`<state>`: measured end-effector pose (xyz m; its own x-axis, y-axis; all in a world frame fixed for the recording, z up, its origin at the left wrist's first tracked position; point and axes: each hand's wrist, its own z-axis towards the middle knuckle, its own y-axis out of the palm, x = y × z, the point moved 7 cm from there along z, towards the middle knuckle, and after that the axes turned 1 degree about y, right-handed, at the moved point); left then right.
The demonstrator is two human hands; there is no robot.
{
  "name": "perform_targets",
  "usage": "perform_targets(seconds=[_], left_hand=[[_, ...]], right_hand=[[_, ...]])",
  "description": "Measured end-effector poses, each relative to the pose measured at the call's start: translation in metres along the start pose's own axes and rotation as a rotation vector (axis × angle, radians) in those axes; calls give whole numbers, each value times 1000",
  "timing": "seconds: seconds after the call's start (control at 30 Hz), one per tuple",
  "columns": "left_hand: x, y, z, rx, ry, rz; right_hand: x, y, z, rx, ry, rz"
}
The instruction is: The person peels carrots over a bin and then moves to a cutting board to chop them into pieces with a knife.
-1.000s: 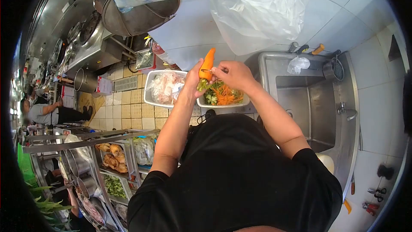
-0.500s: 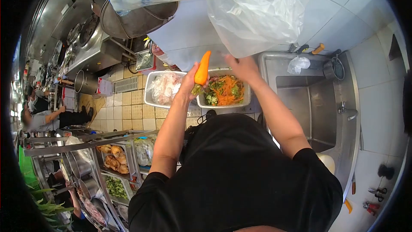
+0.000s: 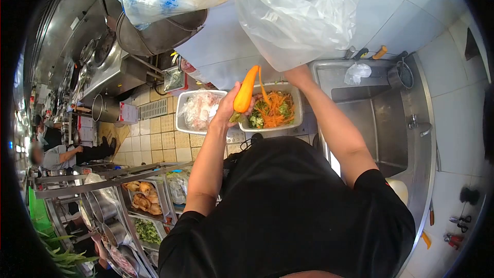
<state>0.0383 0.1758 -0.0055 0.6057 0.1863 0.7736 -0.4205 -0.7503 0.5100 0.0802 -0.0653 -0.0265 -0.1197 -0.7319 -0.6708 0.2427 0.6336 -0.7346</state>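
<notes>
A peeled orange carrot (image 3: 245, 92) points up and away from me, its thick end gripped by my left hand (image 3: 230, 107). Greenish stem shows below the fingers. One thin orange strip of peel (image 3: 263, 88) hangs beside the carrot's tip. Right of it, my right hand (image 3: 298, 76) is curled close under the hanging clear plastic bag (image 3: 303, 25); whatever its fingers hold is hidden. Both hands are above a white tub (image 3: 298, 108) with orange peel strips (image 3: 278, 114) and green scraps.
Another white tub (image 3: 178, 116) holds something wrapped in clear plastic. To the right is a steel sink (image 3: 355, 123) with a tap (image 3: 419, 125). A metal rack (image 3: 128, 177) with food trays stands at left. Farther left, a person (image 3: 59, 157) is in the kitchen aisle.
My right hand has moved slightly right and up, beside the plastic bag. A peel strip now hangs beside the carrot. My left hand still holds the carrot; the view has shifted a little.
</notes>
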Motion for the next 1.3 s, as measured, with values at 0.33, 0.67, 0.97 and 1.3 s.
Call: perform_targets(seconds=[0.33, 0.67, 0.97, 1.3], left_hand=[[-5, -10, 28, 151, 45, -358], [3, -2, 13, -33, -30, -221], [8, -7, 26, 158, 11, -245], [9, 5, 36, 193, -34, -215]], right_hand=[[-120, -20, -82, -274, -26, 99], [-75, -13, -32, -155, -136, 105], [-58, -29, -28, 95, -120, 33], [-120, -27, -79, -219, -99, 99]])
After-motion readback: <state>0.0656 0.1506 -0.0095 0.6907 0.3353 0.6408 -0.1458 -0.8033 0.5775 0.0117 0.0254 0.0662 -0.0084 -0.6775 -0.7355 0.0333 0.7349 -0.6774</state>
